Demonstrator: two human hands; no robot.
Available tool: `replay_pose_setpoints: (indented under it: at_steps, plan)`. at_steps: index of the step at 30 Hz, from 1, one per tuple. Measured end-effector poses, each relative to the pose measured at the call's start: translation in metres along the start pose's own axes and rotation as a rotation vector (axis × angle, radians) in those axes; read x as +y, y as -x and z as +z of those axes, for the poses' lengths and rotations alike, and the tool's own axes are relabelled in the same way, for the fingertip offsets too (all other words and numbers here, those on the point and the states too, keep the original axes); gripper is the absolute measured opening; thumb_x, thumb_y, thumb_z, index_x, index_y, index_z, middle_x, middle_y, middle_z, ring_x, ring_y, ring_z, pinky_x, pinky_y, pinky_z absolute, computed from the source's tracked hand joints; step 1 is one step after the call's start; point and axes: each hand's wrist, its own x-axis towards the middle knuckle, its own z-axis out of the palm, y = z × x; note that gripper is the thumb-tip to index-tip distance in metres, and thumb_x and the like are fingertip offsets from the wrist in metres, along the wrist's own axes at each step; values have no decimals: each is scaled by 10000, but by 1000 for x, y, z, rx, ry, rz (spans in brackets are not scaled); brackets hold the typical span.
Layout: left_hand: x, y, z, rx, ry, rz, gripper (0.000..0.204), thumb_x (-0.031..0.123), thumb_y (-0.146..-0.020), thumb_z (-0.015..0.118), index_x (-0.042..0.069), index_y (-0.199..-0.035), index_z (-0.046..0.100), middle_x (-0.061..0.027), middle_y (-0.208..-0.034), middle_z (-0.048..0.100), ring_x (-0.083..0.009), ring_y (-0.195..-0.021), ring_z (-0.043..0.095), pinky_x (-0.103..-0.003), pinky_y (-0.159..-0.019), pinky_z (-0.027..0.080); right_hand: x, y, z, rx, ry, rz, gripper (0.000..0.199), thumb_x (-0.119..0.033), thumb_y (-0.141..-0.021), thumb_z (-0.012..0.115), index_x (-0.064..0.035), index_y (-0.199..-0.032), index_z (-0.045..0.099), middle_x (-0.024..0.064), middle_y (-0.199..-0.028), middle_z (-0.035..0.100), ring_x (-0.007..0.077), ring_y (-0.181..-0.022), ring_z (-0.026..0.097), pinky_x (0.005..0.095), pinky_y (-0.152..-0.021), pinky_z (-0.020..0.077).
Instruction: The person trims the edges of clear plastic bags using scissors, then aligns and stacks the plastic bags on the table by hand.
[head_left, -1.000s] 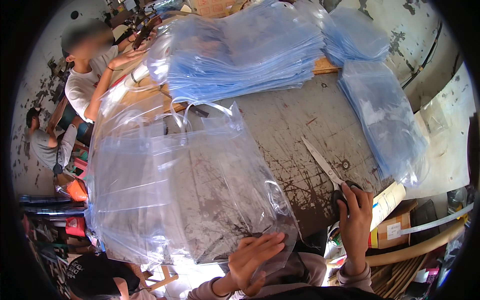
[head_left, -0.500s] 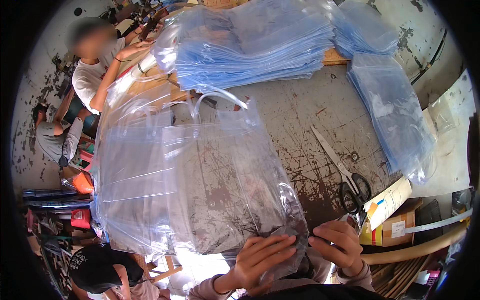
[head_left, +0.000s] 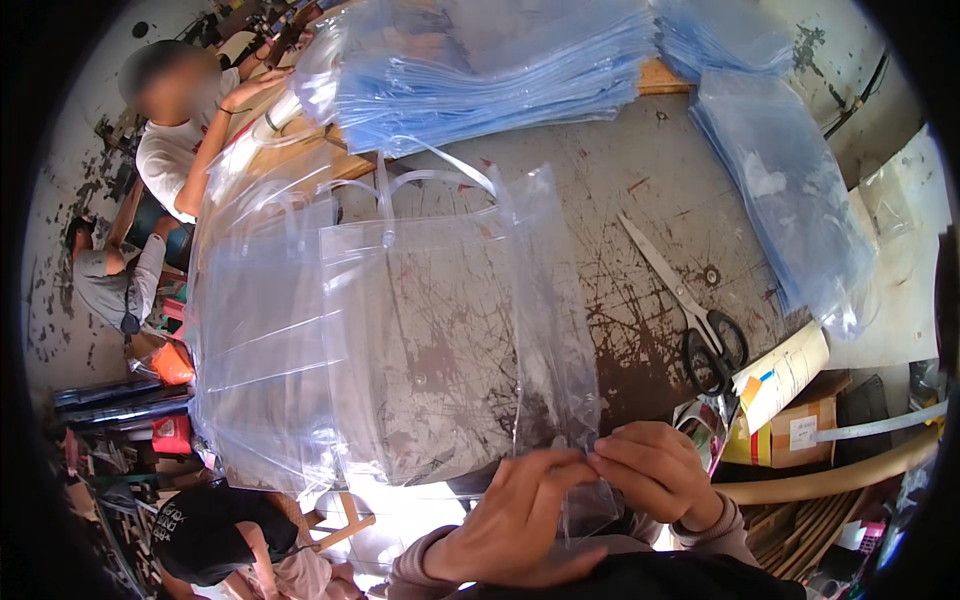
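Head view. Writing first: white lettering on the black cap (head_left: 200,535) of a person at lower left; white label (head_left: 803,434) on the cardboard box (head_left: 785,450) at right, print too small to read; small print plus blue and orange patches on the pale paper roll (head_left: 790,370) next to it.

Containers: clear plastic bag (head_left: 450,340) lies flat, worktop (head_left: 630,170) showing through, handle loops (head_left: 440,177) at its far end. More clear plastic (head_left: 265,330) spread just left, partly overlapping. Thick pile of bluish plastic pieces (head_left: 500,85) at the far side, narrower pile (head_left: 780,180) at far right. Box contents: cannot tell. Orange bag (head_left: 172,363) and a red container (head_left: 171,434) low at left, contents unclear.

Hands: both at the clear bag's near right corner, by the worktop's near edge. Right hand (head_left: 660,475): fingers bent, tips together, pinching the plastic. Left hand (head_left: 525,510): fingers half bent over the plastic, tips meeting the right hand's, thumb spread lower down; cannot tell if it grips. Some plastic hangs below the fingertips. Black-handled scissors (head_left: 692,310) on worktop, beyond the right hand, untouched, blades pointing away.
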Motion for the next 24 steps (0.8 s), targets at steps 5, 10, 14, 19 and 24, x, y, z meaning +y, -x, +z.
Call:
replay_pose_setpoints:
  at_steps: [5, 10, 14, 19, 24]
  plan:
    - [-12, -15, 26, 439, 31, -29, 809, 261, -655, 728, -120, -1241, 321, -329, -1264, 338, -464, -1128, 416, -483, -951, 357, -3, -4, 1, -33, -25, 2, 322, -116, -611, 601, 25, -899, 633, 122, -987, 596, 246, -829, 596, 329, -733, 520]
    - [-19, -27, 26, 278, -164, -95, 905, 323, -683, 665, -147, -1311, 214, -351, -1361, 227, -511, -1248, 270, -499, -991, 316, 3, 1, 5, -19, -46, 20, 315, -153, -636, 602, 19, -900, 619, 114, -939, 587, 254, -831, 592, 358, -758, 512]
    - [-23, -26, 31, 217, -279, -98, 871, 431, -730, 559, -153, -1301, 255, -338, -1391, 205, -511, -1283, 218, -508, -1010, 284, 2, 1, 5, 5, -98, 132, 269, -138, -676, 607, 19, -894, 603, 112, -885, 573, 277, -815, 585, 401, -769, 509]
    - [-23, -25, 32, 141, -361, -93, 852, 477, -766, 479, -161, -1288, 266, -364, -1375, 202, -528, -1277, 208, -531, -1008, 270, 10, -9, 17, 190, -7, 314, 160, 46, -677, 564, 7, -833, 568, 123, -844, 559, 286, -798, 573, 451, -812, 494]
    - [-26, -25, 30, 96, -407, -55, 853, 485, -778, 453, -174, -1283, 257, -387, -1366, 185, -545, -1270, 199, -548, -1010, 252, 52, -49, 21, 514, 185, 395, 128, 106, -728, 503, -3, -796, 507, 121, -783, 549, 263, -704, 554, 464, -861, 473]
